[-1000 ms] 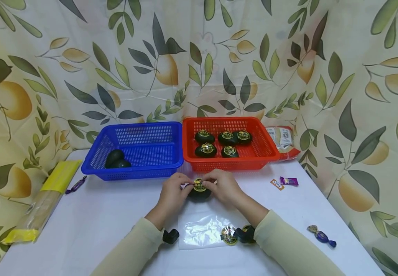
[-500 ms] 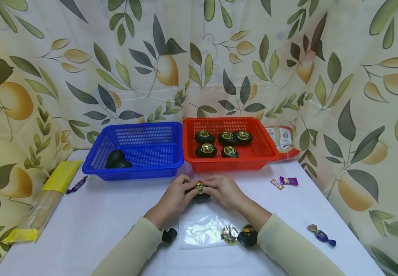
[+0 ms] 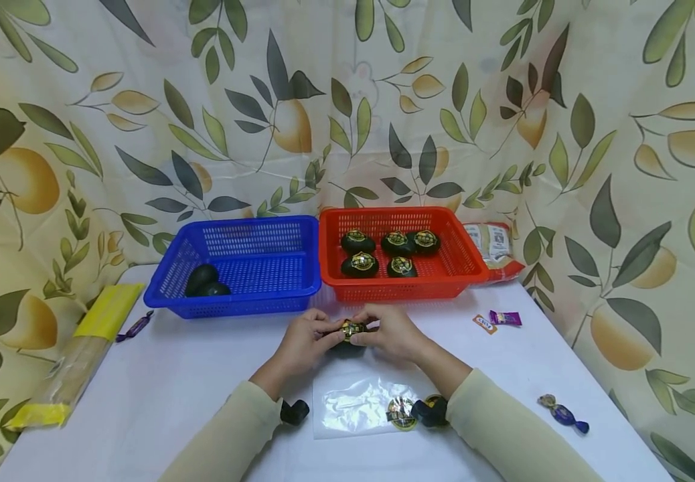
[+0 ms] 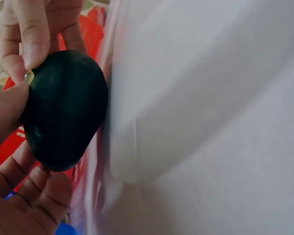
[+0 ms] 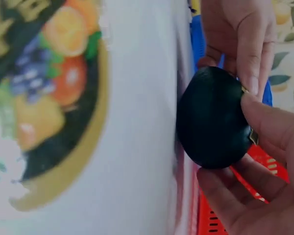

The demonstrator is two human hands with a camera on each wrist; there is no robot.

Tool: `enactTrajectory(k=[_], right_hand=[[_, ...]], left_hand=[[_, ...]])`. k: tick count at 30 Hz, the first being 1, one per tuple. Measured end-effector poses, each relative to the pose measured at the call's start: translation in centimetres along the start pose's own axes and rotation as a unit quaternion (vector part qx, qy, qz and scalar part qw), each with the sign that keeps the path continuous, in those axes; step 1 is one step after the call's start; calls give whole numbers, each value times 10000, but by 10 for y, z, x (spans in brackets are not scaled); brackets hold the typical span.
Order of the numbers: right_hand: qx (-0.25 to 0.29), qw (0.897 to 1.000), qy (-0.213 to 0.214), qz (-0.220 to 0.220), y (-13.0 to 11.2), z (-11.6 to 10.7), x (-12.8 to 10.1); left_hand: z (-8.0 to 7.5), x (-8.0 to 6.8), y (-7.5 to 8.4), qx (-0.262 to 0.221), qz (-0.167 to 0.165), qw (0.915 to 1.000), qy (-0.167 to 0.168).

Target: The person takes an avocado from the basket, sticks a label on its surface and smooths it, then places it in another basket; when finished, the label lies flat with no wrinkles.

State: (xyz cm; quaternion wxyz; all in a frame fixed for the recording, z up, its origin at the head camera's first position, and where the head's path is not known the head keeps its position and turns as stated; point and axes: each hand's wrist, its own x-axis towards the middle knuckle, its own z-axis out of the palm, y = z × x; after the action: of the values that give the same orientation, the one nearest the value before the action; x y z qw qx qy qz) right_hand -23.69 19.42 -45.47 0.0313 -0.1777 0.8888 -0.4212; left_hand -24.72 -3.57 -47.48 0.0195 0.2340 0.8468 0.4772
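Hands meet at table centre, left hand and right hand both pinching the egg; its gold sticker looks smaller than a second ago, crumpling loose; red basket at twelve o'clock.

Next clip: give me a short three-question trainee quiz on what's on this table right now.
1. True or false: both hands grip the same dark egg.
2. How many labelled eggs lie in the red basket?
3. Which basket holds the unlabelled eggs: A) red, B) blue?

Key
1. True: the left hand and the right hand pinch it at its gold label.
2. Five.
3. B.
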Motion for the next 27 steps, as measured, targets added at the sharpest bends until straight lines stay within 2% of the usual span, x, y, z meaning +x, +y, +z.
enactTrajectory(k=[6,11,13,15,17,19,21,24,27], right_hand=[[65,9984,-562,-44,3,-10,9],[-263,9942,-1023,-195,11,-13,12],[-234,9934,-1111,-131,13,-15,10],[-107,9932,-1161,-24,14,-20,5],[41,9923,-1230,97,13,-31,-2],[137,9913,-1301,167,9,-47,-9],[172,9905,-1352,205,5,-66,-15],[154,9899,-1390,253,-2,-97,-21],[94,9907,-1313,344,-6,-128,-21]], left_hand=[[0,7,1,-82,-119,9999,21],[3,12,-3,-137,-220,9997,-40],[4,13,-2,-367,-547,9978,-41],[6,15,-2,-835,-987,9916,-16],[7,19,2,-1492,-1442,9782,19],[11,25,6,-2277,-1756,9578,53],[15,31,12,-3041,-1890,9337,49],[22,40,21,-4064,-1954,8925,77],[28,48,30,-4707,-2003,8590,219]])
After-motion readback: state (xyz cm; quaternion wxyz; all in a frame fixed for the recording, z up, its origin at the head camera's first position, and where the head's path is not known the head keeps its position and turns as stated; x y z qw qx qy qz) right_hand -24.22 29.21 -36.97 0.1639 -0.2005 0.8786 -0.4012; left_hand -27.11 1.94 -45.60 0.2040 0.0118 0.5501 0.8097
